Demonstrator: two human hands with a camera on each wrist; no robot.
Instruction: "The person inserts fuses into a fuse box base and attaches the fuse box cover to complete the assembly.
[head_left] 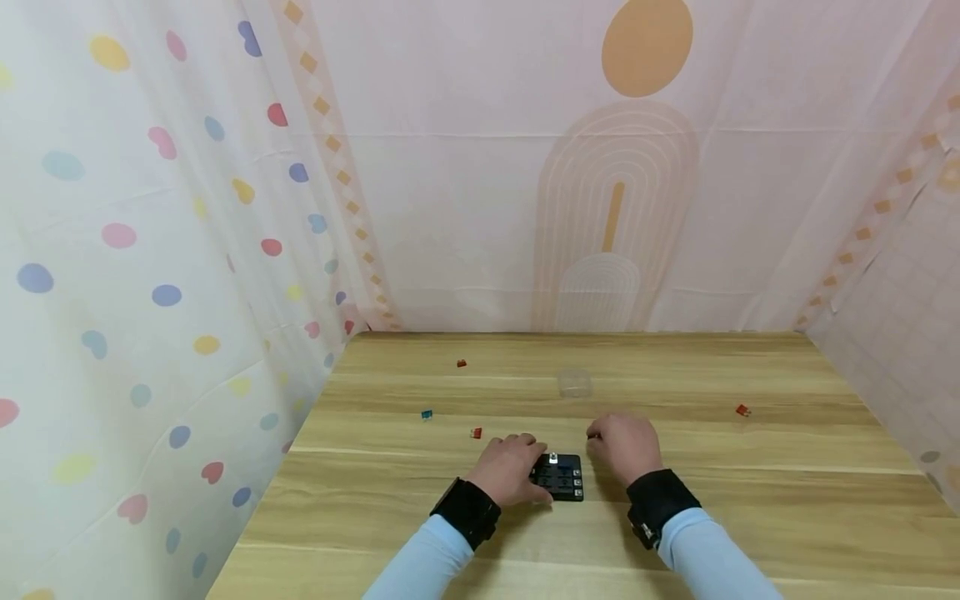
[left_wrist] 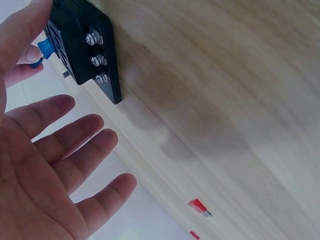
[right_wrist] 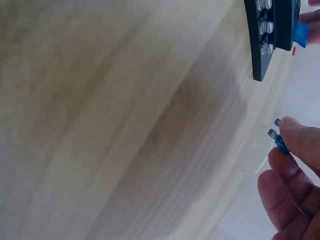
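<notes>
patterned curtains wall in a pale wooden table (head_left: 675, 533), where a black fuse block (head_left: 561, 477) sits near the front edge between both hands. left hand (head_left: 512, 468) pinches a blue fuse (left_wrist: 44, 48) at the block with thumb and forefinger, other fingers spread. right hand (head_left: 624, 447) pinches another blue fuse (right_wrist: 281, 143), just beside the block. loose red fuses (head_left: 476, 433) lie scattered.

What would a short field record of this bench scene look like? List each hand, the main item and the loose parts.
Left hand: pinches a blue blade fuse at the fuse block, other fingers spread
Right hand: pinches a second blue fuse, prongs out
Fuse block: black, flat on the wooden table, between the hands
Loose fuses: red, blue, red
Clear box: behind the hands
</notes>
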